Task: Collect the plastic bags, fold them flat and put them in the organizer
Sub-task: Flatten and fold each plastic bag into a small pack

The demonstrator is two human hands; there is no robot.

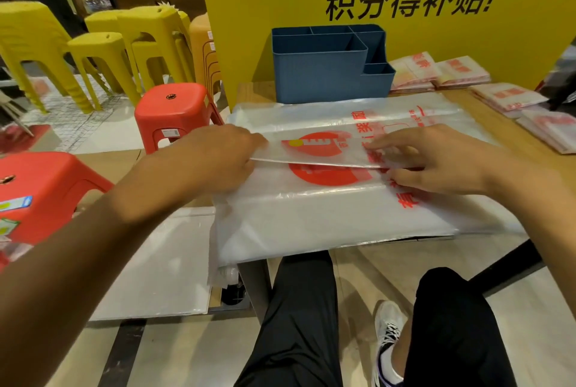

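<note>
A stack of large clear plastic bags with red print lies flat on the wooden table, hanging over its front edge. The top bag is partly folded along a crease across the middle. My left hand pinches the folded edge at its left end. My right hand rests on the fold at the right, fingers spread and pressing the plastic. A blue organizer with several compartments stands behind the bags against the yellow board.
Small folded bags lie in piles at the table's back right and right edge. A yellow sign board closes the back. Red stools and yellow stools stand left. My legs are under the table.
</note>
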